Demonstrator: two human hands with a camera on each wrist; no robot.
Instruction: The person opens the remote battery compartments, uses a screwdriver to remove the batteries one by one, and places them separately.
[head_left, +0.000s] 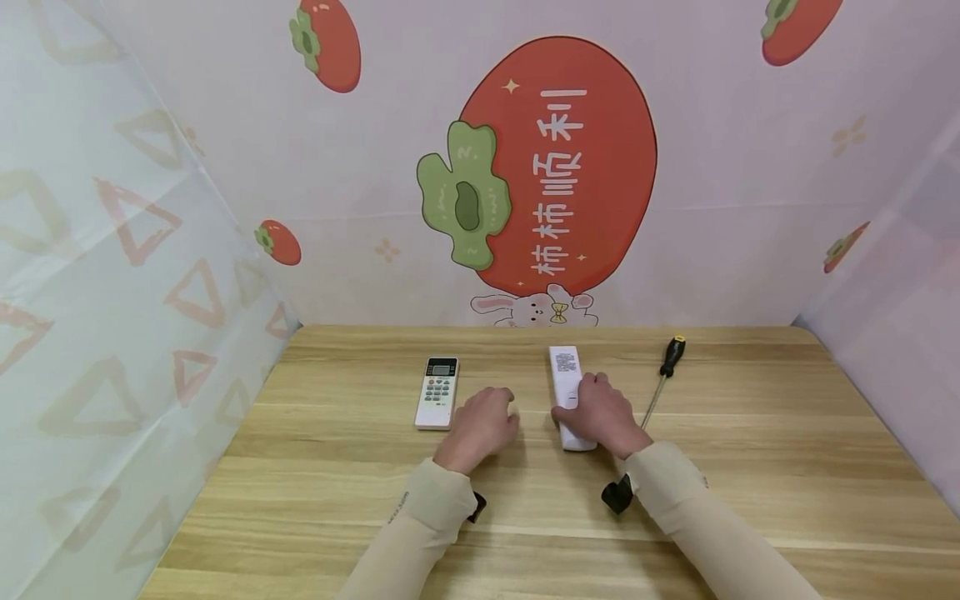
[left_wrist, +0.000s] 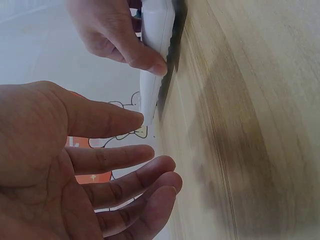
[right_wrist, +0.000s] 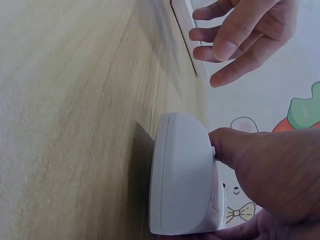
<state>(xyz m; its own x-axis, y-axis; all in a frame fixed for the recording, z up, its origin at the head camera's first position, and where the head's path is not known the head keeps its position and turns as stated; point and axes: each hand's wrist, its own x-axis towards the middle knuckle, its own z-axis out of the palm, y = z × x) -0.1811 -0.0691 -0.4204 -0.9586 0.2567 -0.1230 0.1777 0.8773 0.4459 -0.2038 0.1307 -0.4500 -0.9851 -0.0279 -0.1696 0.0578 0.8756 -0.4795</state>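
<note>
My right hand (head_left: pixel 600 412) grips a white remote control (head_left: pixel 564 373) by its sides, thumb on the left edge. The remote lies buttons down, its printed label facing up. In the left wrist view, the row of buttons on the remote (left_wrist: pixel 157 35) faces the wood; whether it touches the table I cannot tell. My left hand (head_left: pixel 483 425) hovers to the left with fingers spread and relaxed, holding nothing. Close beyond its far side, a second white remote control (head_left: pixel 437 404) lies face up, with a small screen and several buttons.
A screwdriver (head_left: pixel 672 357) with a black and yellow handle lies right of the gripped remote, its shaft running toward my right wrist. The wooden table (head_left: pixel 300 500) ends at a printed curtain (head_left: pixel 360 275) at the back, with further curtains along both sides.
</note>
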